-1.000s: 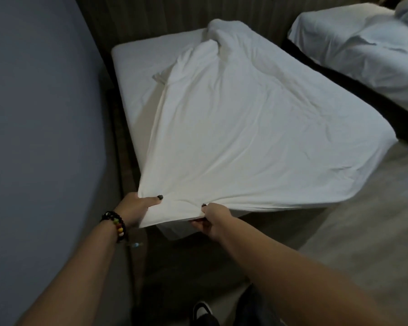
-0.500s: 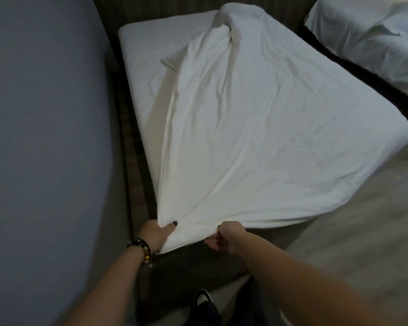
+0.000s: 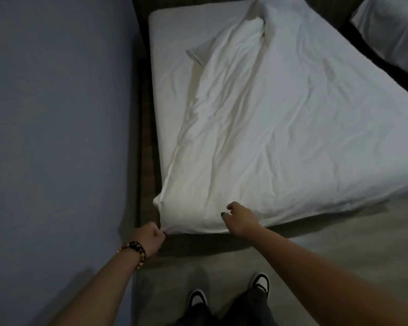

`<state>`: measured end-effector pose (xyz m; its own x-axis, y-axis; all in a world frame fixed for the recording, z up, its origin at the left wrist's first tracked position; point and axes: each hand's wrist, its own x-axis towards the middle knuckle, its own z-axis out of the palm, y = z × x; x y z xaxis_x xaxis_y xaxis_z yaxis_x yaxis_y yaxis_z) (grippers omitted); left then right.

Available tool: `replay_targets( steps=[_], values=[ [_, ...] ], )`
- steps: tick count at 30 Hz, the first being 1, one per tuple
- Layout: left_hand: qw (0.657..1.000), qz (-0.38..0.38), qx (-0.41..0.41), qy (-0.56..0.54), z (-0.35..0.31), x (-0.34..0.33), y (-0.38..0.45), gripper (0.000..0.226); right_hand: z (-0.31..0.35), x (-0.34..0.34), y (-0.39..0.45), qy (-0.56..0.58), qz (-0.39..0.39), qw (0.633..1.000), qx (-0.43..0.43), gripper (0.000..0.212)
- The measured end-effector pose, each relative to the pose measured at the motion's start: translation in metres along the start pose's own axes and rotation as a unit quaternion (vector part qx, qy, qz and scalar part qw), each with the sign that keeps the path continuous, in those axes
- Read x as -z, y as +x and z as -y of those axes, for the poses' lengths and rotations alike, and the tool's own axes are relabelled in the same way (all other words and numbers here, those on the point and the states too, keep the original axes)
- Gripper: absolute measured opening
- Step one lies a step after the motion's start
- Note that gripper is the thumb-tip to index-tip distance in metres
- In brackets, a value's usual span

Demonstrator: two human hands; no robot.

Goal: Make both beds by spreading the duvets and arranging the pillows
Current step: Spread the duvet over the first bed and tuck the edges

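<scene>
A white duvet lies slanted across the near bed, wrinkled, with its far end bunched up near the head. The bare mattress shows along the bed's left side. My left hand, with a bead bracelet on the wrist, is closed on the duvet's near left corner at the foot of the bed. My right hand hovers just over the duvet's near edge with its fingers apart, holding nothing. No pillow is clearly visible on this bed.
A blue-grey wall runs close along the bed's left side, with a narrow dark gap between. A second bed with white bedding stands at the upper right. My feet stand on grey carpet at the bed's foot.
Both hands pulled the duvet's near corner toward the foot of the bed and left. My right hand has let go of the edge and now opens above it; the left still grips.
</scene>
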<state>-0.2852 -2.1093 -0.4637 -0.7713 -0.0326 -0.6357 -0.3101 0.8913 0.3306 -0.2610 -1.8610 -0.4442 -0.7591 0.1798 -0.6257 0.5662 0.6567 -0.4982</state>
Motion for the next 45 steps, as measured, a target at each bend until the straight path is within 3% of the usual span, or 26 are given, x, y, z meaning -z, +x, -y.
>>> replay_targets(
  steps=[2, 5, 10, 19, 26, 37, 45],
  values=[
    [1.000, 0.002, -0.006, 0.020, -0.016, 0.004, -0.001, 0.017, -0.003, 0.013, 0.006, -0.031, -0.005, 0.999, 0.035, 0.051],
    [0.999, 0.022, -0.033, -0.004, -0.050, 0.006, -0.003, 0.051, -0.009, 0.040, 0.012, -0.062, -0.005, 0.994, 0.092, 0.053],
    [0.994, -0.037, -0.103, -0.012, -0.124, 0.009, -0.012, 0.070, -0.026, 0.102, 0.021, -0.095, -0.019, 0.982, 0.160, 0.057],
    [0.978, -0.088, -0.186, -0.029, -0.253, 0.005, -0.029, 0.073, -0.072, 0.215, 0.021, -0.102, -0.083, 0.968, 0.216, 0.057],
    [0.968, -0.088, -0.234, -0.004, -0.318, -0.004, -0.033, 0.069, -0.111, 0.253, 0.002, -0.059, -0.125, 0.968, 0.207, 0.057],
    [0.961, -0.089, -0.259, 0.034, -0.339, 0.007, -0.023, 0.066, -0.115, 0.283, -0.002, -0.049, -0.146, 0.966, 0.207, 0.058],
    [0.963, -0.090, -0.251, 0.041, -0.314, 0.034, -0.005, 0.065, -0.073, 0.266, 0.017, -0.055, -0.118, 0.968, 0.212, 0.057]
  ],
)
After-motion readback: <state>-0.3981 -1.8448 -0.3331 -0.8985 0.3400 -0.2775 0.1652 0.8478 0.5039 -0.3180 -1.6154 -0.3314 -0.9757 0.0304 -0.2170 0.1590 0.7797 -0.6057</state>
